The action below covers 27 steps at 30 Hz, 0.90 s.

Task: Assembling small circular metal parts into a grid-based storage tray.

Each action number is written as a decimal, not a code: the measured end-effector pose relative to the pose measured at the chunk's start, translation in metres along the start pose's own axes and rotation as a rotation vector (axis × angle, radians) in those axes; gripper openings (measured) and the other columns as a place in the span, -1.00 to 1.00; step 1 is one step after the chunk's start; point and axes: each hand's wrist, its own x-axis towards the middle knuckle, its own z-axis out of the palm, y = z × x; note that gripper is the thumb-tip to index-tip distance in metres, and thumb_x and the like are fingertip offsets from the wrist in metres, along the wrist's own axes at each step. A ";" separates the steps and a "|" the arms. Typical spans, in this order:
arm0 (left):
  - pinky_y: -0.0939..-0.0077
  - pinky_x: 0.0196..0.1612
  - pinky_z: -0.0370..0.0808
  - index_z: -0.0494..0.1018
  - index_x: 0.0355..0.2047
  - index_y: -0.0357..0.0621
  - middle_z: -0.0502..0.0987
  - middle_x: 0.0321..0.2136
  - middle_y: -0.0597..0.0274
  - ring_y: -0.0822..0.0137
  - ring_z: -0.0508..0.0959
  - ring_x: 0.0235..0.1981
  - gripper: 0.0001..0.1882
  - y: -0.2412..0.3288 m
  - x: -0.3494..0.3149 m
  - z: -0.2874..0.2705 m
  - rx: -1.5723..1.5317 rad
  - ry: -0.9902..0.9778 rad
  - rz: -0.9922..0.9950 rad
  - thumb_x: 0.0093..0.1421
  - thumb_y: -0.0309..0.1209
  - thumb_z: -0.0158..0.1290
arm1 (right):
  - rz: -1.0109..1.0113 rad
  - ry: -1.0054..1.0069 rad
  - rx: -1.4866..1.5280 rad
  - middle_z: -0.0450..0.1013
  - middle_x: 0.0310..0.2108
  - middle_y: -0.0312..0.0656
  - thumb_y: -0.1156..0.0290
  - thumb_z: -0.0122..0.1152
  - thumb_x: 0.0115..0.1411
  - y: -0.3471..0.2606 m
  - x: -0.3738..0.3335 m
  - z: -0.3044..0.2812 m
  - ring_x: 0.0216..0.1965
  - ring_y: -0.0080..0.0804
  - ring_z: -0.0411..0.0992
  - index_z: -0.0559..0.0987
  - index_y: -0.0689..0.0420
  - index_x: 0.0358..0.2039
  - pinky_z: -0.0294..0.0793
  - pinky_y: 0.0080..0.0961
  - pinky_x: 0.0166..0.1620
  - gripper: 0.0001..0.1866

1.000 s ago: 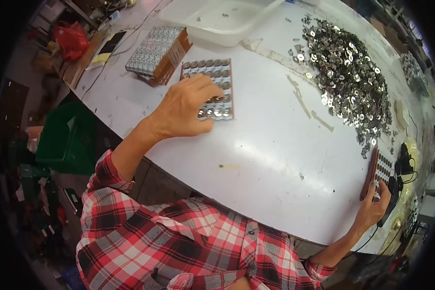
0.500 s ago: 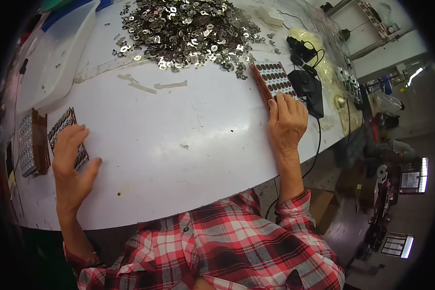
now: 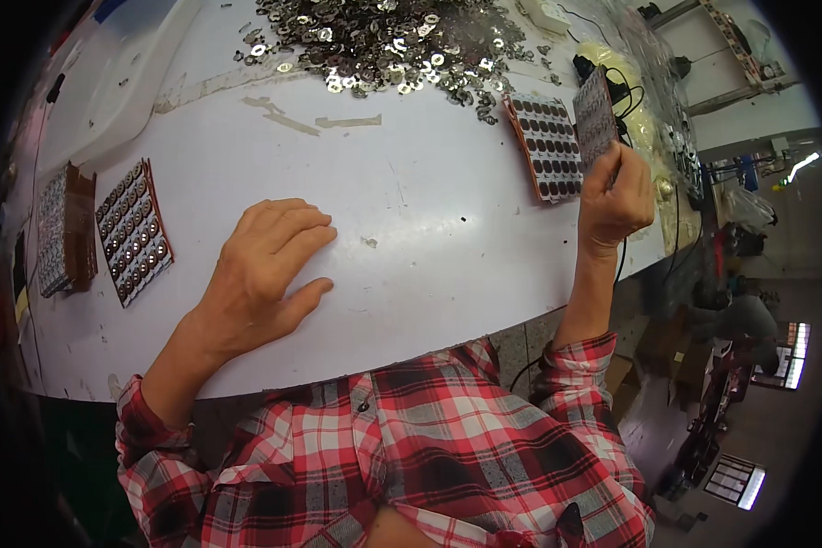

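My right hand (image 3: pixel 617 197) pinches the lower edge of a thin circuit-board panel (image 3: pixel 596 117), which is tilted up off the table with a greyish face showing. Just left of it lies a small stack of similar panels (image 3: pixel 546 151), its top one bearing rows of dark round spots. My left hand (image 3: pixel 267 265) is over the left-middle part of the white table, fingers stretched and holding nothing. Farther left, a panel with rows of ring-shaped metal parts (image 3: pixel 135 233) lies flat beside a taller panel stack (image 3: pixel 64 230) with brown edges.
A heap of small shiny metal pieces (image 3: pixel 402 41) covers the far middle of the table (image 3: pixel 411 310). At the far left stands a white plastic tray (image 3: pixel 169 55). Black adapters and cables (image 3: pixel 623 91) lie beyond my right hand, next to yellowish plastic wrap (image 3: pixel 648 137).
My right hand has lifted a panel off the right-hand stack and moved right. My left hand has left the left-hand panels and moved toward the middle. The view has shifted slightly.
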 end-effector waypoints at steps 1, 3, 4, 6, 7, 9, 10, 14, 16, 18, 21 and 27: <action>0.06 0.15 0.45 0.53 -0.07 -0.29 0.57 -0.03 -0.02 -0.05 0.54 0.07 -0.42 -0.001 -0.002 0.002 -0.004 0.000 -0.005 -0.18 -0.54 0.39 | -0.023 0.061 0.048 0.60 -0.37 -0.10 0.52 0.31 0.26 -0.003 0.006 0.000 -0.39 -0.12 0.60 0.63 0.23 -0.33 0.56 -0.30 -0.33 -0.94; 0.13 0.09 0.50 0.51 0.04 -0.29 0.57 -0.01 -0.05 -0.03 0.56 0.04 -0.35 -0.003 -0.008 0.004 -0.009 0.034 -0.043 -0.15 -0.54 0.40 | -0.064 0.097 0.159 0.61 -0.37 -0.10 0.54 0.36 0.25 -0.024 0.020 -0.010 -0.38 -0.14 0.60 0.65 0.25 -0.31 0.58 -0.31 -0.30 -0.94; 0.13 0.09 0.50 0.51 0.04 -0.29 0.57 -0.01 -0.05 -0.03 0.56 0.04 -0.35 -0.004 -0.010 0.007 -0.005 0.036 -0.057 -0.15 -0.54 0.40 | -0.111 0.104 0.242 0.63 -0.35 -0.09 0.57 0.36 0.23 -0.039 0.024 -0.019 -0.38 -0.15 0.60 0.67 0.28 -0.30 0.58 -0.32 -0.29 -0.94; 0.25 0.01 0.54 0.41 0.22 -0.29 0.58 -0.01 -0.08 0.03 0.61 -0.02 -0.22 -0.009 -0.010 0.014 -0.184 0.243 -0.233 -0.07 -0.53 0.40 | -0.268 0.028 0.471 0.63 -0.32 -0.05 0.56 0.41 0.19 -0.073 0.017 -0.032 -0.37 -0.13 0.59 0.67 0.31 -0.29 0.59 -0.33 -0.27 -0.89; 0.25 0.01 0.54 0.41 0.22 -0.29 0.58 -0.01 -0.08 0.03 0.61 -0.02 -0.22 -0.009 -0.010 0.013 -0.175 0.239 -0.249 -0.07 -0.53 0.40 | -0.315 -0.030 0.570 0.60 -0.37 -0.07 0.52 0.43 0.18 -0.094 0.012 -0.036 -0.37 -0.14 0.58 0.67 0.31 -0.30 0.58 -0.32 -0.29 -0.87; 0.35 0.06 0.51 0.20 0.40 -0.23 0.56 0.03 -0.01 0.22 0.61 -0.02 -0.10 -0.009 -0.008 0.013 -0.356 0.252 -0.427 0.06 -0.57 0.35 | -0.308 -0.045 0.816 0.56 -0.39 -0.09 0.48 0.46 0.16 -0.133 -0.005 -0.039 -0.40 -0.21 0.56 0.67 0.31 -0.27 0.55 -0.35 -0.37 -0.80; 0.35 0.06 0.51 0.20 0.40 -0.23 0.56 0.03 -0.01 0.22 0.61 -0.02 -0.10 -0.013 -0.004 0.015 -0.355 0.249 -0.445 0.06 -0.57 0.35 | -0.340 -0.090 0.834 0.57 -0.37 -0.09 0.45 0.49 0.12 -0.145 -0.011 -0.041 -0.41 -0.23 0.55 0.66 0.31 -0.25 0.55 -0.38 -0.37 -0.76; 0.50 0.02 0.54 0.23 0.38 -0.23 0.59 -0.12 0.11 0.37 0.62 -0.10 -0.24 -0.019 -0.005 0.016 -0.664 0.297 -0.505 0.19 -0.63 0.24 | -0.367 -0.289 1.016 0.57 -0.32 -0.08 0.39 0.51 0.07 -0.166 -0.006 -0.060 -0.40 -0.22 0.54 0.65 0.31 -0.23 0.54 -0.39 -0.36 -0.68; 0.55 -0.22 0.58 0.36 0.23 -0.30 0.62 -0.34 0.19 0.38 0.66 -0.33 -0.42 -0.023 -0.008 0.013 -0.864 0.305 -0.633 0.23 -0.52 0.27 | -0.368 -0.413 1.125 0.58 -0.32 -0.08 0.40 0.54 0.02 -0.162 0.000 -0.058 -0.39 -0.20 0.55 0.65 0.29 -0.24 0.54 -0.39 -0.36 -0.67; 0.52 -0.36 0.55 0.43 0.13 -0.33 0.58 -0.50 0.25 0.42 0.62 -0.48 -0.48 -0.017 -0.005 0.000 -0.874 0.234 -0.808 0.19 -0.50 0.30 | -0.262 -0.575 1.204 0.60 -0.27 -0.01 0.43 0.52 0.02 -0.149 0.006 -0.041 -0.36 -0.16 0.56 0.66 0.28 -0.21 0.55 -0.35 -0.34 -0.67; 0.48 -0.46 0.51 0.48 0.08 -0.32 0.53 -0.58 0.21 0.43 0.57 -0.59 -0.50 -0.022 -0.016 0.007 -0.318 0.326 -0.626 0.14 -0.47 0.32 | -0.160 -0.465 0.997 0.62 -0.18 -0.02 0.51 0.40 0.18 -0.136 0.013 0.021 -0.31 -0.20 0.60 0.66 0.19 -0.10 0.61 -0.41 -0.30 -0.74; 0.35 -0.37 0.50 0.53 -0.07 -0.26 0.56 -0.35 0.13 0.20 0.58 -0.37 -0.49 -0.011 -0.010 0.011 0.105 0.335 -0.180 -0.06 -0.46 0.39 | -0.162 -0.741 0.749 0.44 0.19 -0.12 0.71 -0.02 0.18 -0.136 0.045 0.089 0.09 -0.11 0.51 0.60 0.09 0.03 0.52 -0.32 0.13 -0.55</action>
